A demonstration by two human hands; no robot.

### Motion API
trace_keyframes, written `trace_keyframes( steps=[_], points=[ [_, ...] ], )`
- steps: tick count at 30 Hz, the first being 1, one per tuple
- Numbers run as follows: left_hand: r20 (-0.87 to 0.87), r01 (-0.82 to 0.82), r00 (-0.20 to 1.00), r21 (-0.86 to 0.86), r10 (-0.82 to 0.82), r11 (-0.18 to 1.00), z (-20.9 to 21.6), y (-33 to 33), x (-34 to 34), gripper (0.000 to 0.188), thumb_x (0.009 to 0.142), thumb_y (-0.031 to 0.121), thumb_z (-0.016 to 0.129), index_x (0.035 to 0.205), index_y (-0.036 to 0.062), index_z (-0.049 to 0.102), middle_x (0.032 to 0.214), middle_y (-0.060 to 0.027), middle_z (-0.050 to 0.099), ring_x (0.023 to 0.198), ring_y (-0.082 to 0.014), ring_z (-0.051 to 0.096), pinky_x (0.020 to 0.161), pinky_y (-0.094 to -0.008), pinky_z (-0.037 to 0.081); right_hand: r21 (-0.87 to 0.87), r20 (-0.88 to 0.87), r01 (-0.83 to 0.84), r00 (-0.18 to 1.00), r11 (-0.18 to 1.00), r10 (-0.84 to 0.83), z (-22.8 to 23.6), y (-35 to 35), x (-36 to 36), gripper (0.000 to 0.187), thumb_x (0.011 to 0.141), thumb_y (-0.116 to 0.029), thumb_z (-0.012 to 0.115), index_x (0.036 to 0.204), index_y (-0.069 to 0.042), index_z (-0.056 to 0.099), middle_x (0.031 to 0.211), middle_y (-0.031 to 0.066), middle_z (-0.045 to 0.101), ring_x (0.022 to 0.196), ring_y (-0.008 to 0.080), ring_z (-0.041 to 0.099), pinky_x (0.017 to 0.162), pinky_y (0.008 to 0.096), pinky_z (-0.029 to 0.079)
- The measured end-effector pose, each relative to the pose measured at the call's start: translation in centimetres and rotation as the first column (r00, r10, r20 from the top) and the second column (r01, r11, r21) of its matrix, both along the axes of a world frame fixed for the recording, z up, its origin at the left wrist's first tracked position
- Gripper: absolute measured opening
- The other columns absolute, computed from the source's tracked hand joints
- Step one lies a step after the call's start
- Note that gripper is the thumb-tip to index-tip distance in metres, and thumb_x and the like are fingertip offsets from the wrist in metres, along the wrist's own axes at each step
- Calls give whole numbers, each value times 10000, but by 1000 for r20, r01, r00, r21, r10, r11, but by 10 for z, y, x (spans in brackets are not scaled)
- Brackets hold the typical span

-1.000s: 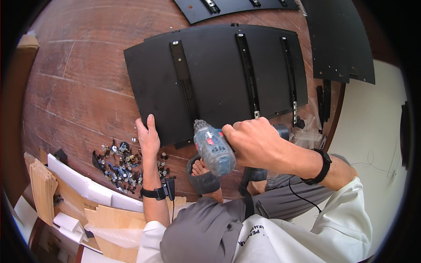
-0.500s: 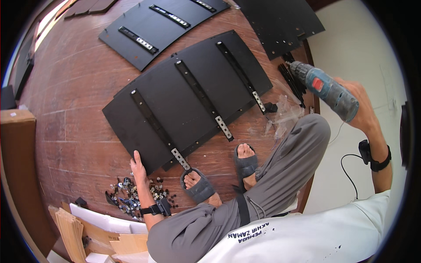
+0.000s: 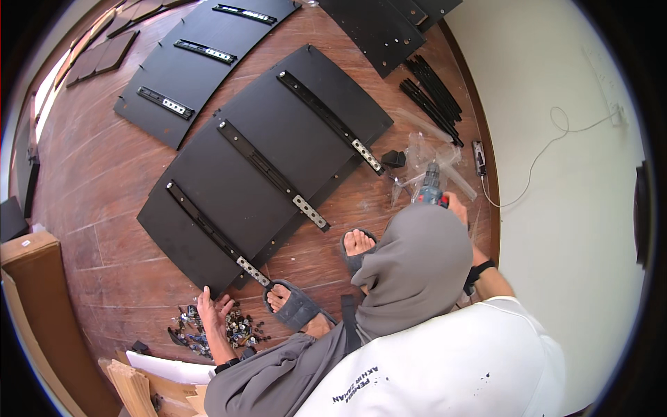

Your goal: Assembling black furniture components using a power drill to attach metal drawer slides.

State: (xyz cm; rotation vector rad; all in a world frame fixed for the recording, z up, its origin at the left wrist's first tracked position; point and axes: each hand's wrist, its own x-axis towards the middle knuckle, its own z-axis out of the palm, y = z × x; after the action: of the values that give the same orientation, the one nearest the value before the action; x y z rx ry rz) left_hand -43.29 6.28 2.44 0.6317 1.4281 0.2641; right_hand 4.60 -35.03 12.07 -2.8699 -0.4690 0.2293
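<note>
A large black panel (image 3: 240, 201) lies on the floor in front of me, with three drawer slides fixed across it, such as the middle slide (image 3: 267, 170). Beside the panel's near left corner is my left hand (image 3: 214, 314), empty, its fingers spread. Just under it is a heap of screws and small fittings (image 3: 241, 330). On the right, low near the floor, my right hand (image 3: 456, 207) grips a blue-grey cordless drill (image 3: 431, 182). My raised knee hides part of the drill and of that hand. The drill's chuck points away from me.
Another black panel with slides (image 3: 163, 73) lies beyond. Further panels (image 3: 379, 35), black rods (image 3: 431, 97), a black block (image 3: 393, 159) and clear plastic wrap (image 3: 417, 149) are to the right. A power strip (image 3: 479, 158) sits by the wall. Cardboard (image 3: 31, 250) stands at left.
My right hand has lowered the drill from beside the wall to near the floor behind my knee. My left hand has come off the panel's corner, fingers spreading. The view has shifted right.
</note>
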Motion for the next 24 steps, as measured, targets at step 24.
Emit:
trace_keyframes(
  steps=[24],
  points=[
    [163, 306, 946, -160, -281, 938, 20, -56, 59, 430, 946, 278, 604, 1251, -11, 516, 1021, -120, 663, 854, -209, 688, 676, -319, 602, 126, -176, 196, 969, 972, -173, -95, -23, -25, 566, 684, -308, 763, 1167, -85, 570, 1043, 181, 664, 1007, 352, 639, 895, 419, 475]
  ],
)
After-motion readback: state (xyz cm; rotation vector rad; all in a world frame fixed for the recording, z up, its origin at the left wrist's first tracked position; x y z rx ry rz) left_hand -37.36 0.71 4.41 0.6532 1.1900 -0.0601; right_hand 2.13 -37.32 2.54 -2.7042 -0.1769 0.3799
